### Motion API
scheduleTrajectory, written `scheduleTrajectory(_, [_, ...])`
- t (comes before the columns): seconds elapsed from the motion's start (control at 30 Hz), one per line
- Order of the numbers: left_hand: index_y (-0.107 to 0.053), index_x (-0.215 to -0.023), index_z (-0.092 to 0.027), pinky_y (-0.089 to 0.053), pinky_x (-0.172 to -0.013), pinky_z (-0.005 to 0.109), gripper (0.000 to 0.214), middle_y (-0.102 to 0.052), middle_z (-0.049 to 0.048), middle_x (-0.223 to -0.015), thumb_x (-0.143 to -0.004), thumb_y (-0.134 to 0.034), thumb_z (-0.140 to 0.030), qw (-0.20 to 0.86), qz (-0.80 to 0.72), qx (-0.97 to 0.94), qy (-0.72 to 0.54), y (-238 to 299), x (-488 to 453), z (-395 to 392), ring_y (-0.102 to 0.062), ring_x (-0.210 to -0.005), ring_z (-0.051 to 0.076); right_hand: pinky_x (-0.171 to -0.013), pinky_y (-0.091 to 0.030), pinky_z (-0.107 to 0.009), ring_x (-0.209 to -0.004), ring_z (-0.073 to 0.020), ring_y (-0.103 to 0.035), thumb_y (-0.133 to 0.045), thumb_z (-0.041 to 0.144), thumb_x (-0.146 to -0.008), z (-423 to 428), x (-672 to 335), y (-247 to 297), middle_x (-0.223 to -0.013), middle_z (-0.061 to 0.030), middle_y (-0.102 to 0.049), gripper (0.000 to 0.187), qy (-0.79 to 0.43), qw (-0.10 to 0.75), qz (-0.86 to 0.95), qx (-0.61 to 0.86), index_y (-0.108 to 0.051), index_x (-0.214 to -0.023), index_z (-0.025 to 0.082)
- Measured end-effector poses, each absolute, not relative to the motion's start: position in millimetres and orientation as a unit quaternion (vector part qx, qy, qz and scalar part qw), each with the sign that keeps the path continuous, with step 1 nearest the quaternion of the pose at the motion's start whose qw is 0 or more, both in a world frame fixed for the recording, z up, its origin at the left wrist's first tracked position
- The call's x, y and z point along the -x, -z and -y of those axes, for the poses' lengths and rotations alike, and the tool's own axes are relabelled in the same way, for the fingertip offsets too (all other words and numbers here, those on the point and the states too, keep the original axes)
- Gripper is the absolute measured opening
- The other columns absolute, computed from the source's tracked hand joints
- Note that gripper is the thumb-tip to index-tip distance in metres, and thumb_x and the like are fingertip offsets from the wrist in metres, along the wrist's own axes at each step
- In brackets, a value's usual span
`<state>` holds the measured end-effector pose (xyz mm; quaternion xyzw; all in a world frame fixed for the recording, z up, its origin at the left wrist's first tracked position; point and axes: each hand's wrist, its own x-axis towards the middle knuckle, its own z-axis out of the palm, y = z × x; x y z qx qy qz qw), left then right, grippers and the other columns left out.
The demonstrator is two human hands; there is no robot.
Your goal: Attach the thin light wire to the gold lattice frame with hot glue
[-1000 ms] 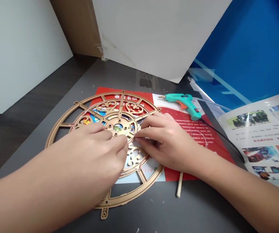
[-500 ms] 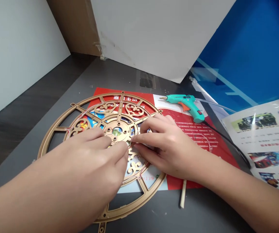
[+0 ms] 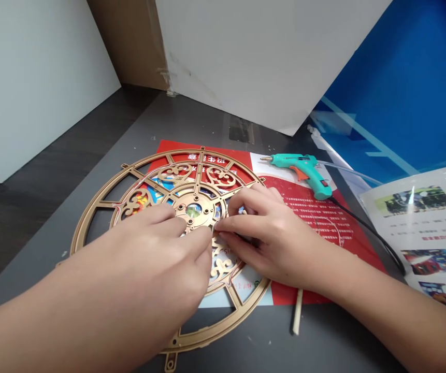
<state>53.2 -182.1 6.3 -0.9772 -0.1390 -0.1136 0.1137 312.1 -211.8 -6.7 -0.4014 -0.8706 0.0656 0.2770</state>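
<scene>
A gold, wheel-shaped openwork frame lies flat, with spokes, scroll ornaments and a round hub. Thin reddish wires run along its inner ring and some spokes. My left hand covers the wheel's lower left, its fingers curled together at the hub's near edge. From the other side, my right hand pinches thumb and forefinger at the hub's right edge, close to the left fingertips. Whatever is between the fingers of either hand is too small or hidden to make out.
A turquoise glue gun with a black cord lies beyond my right hand. Red and white printed sheets lie under the wheel. A pale stick rests near my right forearm. An illustrated page is at right; white panels stand behind.
The whole view has shifted slightly, so everything appears a little further right. Both hands keep nearly the same pinched pose at the hub, and the wheel stays in place on the sheets.
</scene>
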Motion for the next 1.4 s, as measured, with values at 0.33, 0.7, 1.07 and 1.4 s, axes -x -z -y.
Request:
scheduleTrajectory(0.33, [-0.072, -0.078, -0.027, -0.049, -0.075, 0.047, 0.003, -0.072, 0.0055, -0.081, -0.080, -0.073, -0.029, 0.121, 0.131, 0.978, 0.111, -4.3, -53.6, 182.1, -0.055, -0.070, 0.025, -0.083, -0.035, -0.039, -0.097, -0.0232, -0.057, -0.062, 0.013, -0.115, 211.3, -312.5, 4.9, -0.105, -0.0087, -0.074, 0.028, -0.028, 0.237, 0.889, 0.392, -0.086, -0.102, 0.018])
scheduleTrajectory(0.7, [-0.084, -0.102, -0.025, -0.043, -0.069, 0.045, 0.025, -0.080, 0.0075, -0.093, -0.083, -0.069, -0.030, 0.125, 0.145, 0.976, 0.099, -7.8, -50.6, 179.2, -0.058, -0.069, 0.024, -0.083, -0.029, -0.040, -0.101, -0.0250, -0.058, -0.057, 0.020, -0.118, 212.8, -311.4, 1.4, -0.110, -0.0092, -0.074, 0.029, -0.051, 0.188, 0.880, 0.433, -0.083, -0.107, 0.020])
scheduleTrajectory(1.07, [-0.083, -0.100, -0.023, -0.049, -0.068, 0.046, 0.017, -0.081, 0.0081, -0.097, -0.087, -0.074, -0.029, 0.125, 0.146, 0.976, 0.105, -4.8, -52.8, 177.0, -0.066, -0.073, 0.026, -0.081, -0.027, -0.041, -0.099, -0.0255, -0.058, -0.060, 0.017, -0.115, 212.6, -311.6, 4.0, -0.106, -0.0092, -0.076, 0.026, -0.025, 0.212, 0.878, 0.427, -0.084, -0.104, 0.018])
scheduleTrajectory(1.4, [-0.082, -0.101, -0.025, -0.049, -0.071, 0.044, 0.015, -0.078, 0.0056, -0.091, -0.088, -0.076, -0.029, 0.133, 0.141, 0.977, 0.091, -4.5, -52.1, 179.2, -0.062, -0.073, 0.024, -0.082, -0.031, -0.043, -0.091, -0.0237, -0.059, -0.062, 0.013, -0.106, 214.2, -313.8, 2.9, -0.095, -0.0066, -0.076, 0.025, -0.026, 0.267, 0.866, 0.422, -0.081, -0.090, 0.018])
